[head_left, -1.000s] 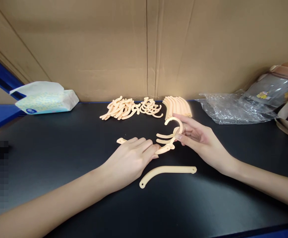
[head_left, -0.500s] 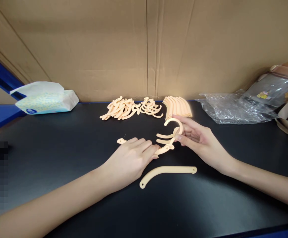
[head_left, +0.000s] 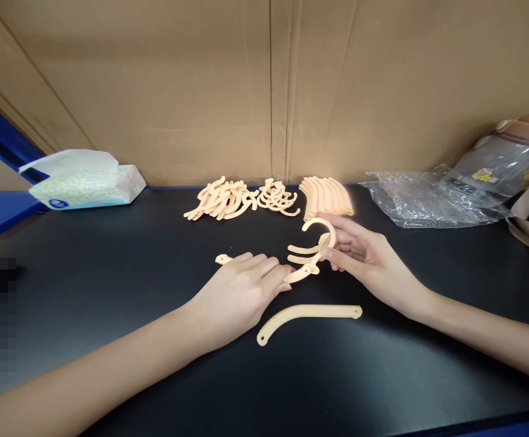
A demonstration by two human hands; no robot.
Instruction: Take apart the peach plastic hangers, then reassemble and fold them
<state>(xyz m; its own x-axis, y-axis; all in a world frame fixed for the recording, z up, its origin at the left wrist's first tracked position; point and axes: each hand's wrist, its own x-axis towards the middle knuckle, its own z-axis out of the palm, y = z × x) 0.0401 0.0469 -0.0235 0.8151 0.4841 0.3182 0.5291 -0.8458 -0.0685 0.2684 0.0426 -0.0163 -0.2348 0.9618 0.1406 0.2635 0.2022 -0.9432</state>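
Note:
My left hand (head_left: 238,293) lies palm down on a pale orange plastic arm (head_left: 221,259), fingers together, pressing it to the black table (head_left: 109,291). My right hand (head_left: 359,252) pinches a pale orange hook piece (head_left: 319,233) that meets the arm's right end near my left fingertips. A second curved arm (head_left: 307,315) lies loose on the table just in front of both hands.
Against the cardboard wall at the back lie a heap of hook parts (head_left: 221,200), a smaller heap (head_left: 277,198) and a neat stack of arms (head_left: 327,195). A tissue pack (head_left: 82,180) sits back left. Crumpled clear plastic (head_left: 423,197) and a bag (head_left: 519,164) are at the right.

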